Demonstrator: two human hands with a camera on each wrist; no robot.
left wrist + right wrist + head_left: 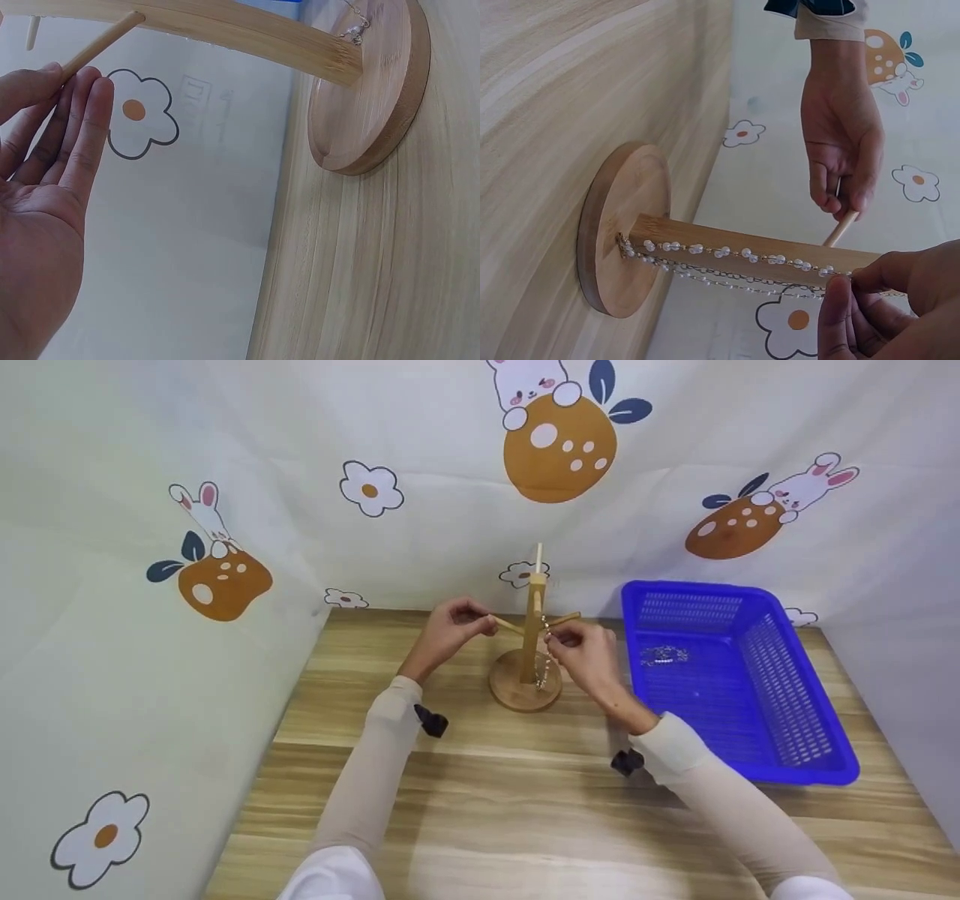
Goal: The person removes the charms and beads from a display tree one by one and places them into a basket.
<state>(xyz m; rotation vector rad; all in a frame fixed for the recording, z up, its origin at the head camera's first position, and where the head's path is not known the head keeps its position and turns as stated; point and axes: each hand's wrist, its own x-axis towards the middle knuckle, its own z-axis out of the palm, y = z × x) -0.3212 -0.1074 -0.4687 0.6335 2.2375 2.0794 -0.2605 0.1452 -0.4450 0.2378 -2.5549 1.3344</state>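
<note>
A wooden stand with a round base (517, 690) and an upright post (530, 645) has thin side pegs. My left hand (452, 631) pinches the end of the left peg (109, 41) between thumb and fingers. On the other side, my right hand (591, 658) pinches a beaded chain necklace (754, 258) between thumb and fingertips. White pearl-like beads run along the necklace, which hangs beside the post down to the base. A plain metal chain (712, 271) shows behind it; whether it is part of the same necklace I cannot tell.
To the right stands a blue plastic basket (780, 697) with slotted walls. Inside it lies a small heap of chain jewellery (664, 655) near the left wall. The wood-grain table (510, 810) meets a printed cloth backdrop (442, 540) behind the stand.
</note>
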